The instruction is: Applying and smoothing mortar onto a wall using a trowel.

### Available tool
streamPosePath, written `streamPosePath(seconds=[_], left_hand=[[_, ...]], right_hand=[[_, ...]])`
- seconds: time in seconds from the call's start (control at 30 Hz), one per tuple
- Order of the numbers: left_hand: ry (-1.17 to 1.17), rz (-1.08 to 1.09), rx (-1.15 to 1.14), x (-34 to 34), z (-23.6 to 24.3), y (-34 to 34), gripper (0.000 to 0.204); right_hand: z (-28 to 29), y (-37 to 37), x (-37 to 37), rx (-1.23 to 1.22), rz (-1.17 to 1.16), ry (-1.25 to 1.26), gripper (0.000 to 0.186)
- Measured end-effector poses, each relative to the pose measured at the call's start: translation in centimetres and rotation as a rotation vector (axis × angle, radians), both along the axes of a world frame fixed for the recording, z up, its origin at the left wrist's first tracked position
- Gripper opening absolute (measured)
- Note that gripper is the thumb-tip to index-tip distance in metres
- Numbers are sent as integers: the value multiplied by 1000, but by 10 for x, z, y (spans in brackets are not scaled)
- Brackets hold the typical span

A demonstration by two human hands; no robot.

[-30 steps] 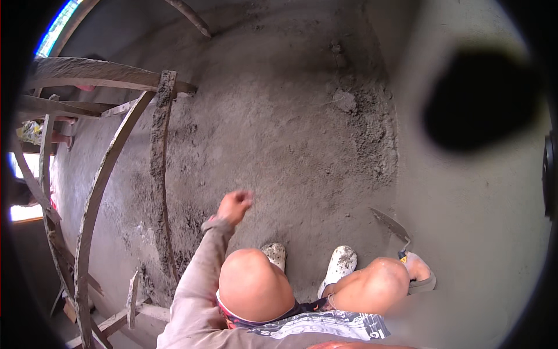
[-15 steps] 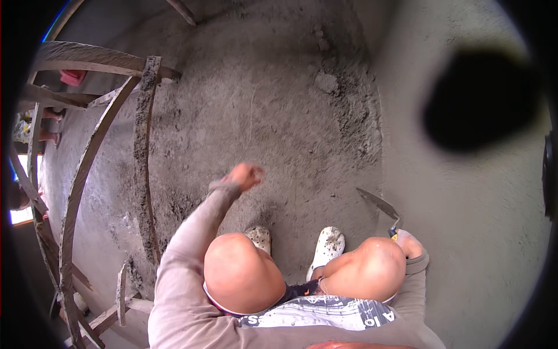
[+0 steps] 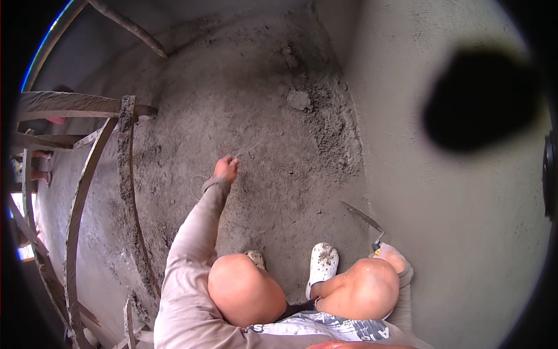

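Observation:
My left hand (image 3: 226, 168) reaches out over the rough grey floor, fingers closed on a thin pale string (image 3: 251, 146). One end of the string runs off toward the far right, and a loose loop of it hangs beside my wrist. Low at the right, beside my knee, my right hand (image 3: 393, 257) is shut on a trowel (image 3: 365, 215). The trowel's pointed blade is tilted toward the far left, near the foot of the wall; my knee partly covers that hand.
A smooth grey plastered wall (image 3: 442, 232) rises on the right. Crumbly mortar (image 3: 337, 134) lies along its foot, with a lump (image 3: 299, 100) beside it. Wooden scaffolding (image 3: 129, 174) stands at the left, another person's legs (image 3: 42, 168) beyond it. My white clogs (image 3: 323, 269) rest on the floor.
My left hand has moved a little left and farther out, and the string now shows more plainly. The whole view has shifted; the trowel stays in my right hand.

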State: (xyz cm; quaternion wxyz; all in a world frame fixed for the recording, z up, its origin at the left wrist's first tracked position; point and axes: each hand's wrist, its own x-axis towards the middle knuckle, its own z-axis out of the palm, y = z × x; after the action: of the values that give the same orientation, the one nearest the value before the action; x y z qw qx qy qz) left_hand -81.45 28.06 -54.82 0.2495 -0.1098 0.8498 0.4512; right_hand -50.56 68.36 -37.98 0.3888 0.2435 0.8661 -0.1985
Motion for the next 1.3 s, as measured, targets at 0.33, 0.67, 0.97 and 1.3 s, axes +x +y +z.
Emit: streamPosePath(seconds=[0.33, 0.67, 0.97, 1.3], left_hand=[[83, 774, 479, 226, 172, -193, 15], [313, 1057, 592, 329, 279, -218, 15], [-2, 512, 157, 226, 231, -144, 16], [778, -859, 24, 67, 380, 25, 12]], right_hand=[[38, -52, -100, -99, 129, 165, 42], [-17, -70, -155, -232, 238, 274, 39], [-15, -76, -159, -231, 370, 277, 38], [5, -51, -129, -123, 339, 386, 40]])
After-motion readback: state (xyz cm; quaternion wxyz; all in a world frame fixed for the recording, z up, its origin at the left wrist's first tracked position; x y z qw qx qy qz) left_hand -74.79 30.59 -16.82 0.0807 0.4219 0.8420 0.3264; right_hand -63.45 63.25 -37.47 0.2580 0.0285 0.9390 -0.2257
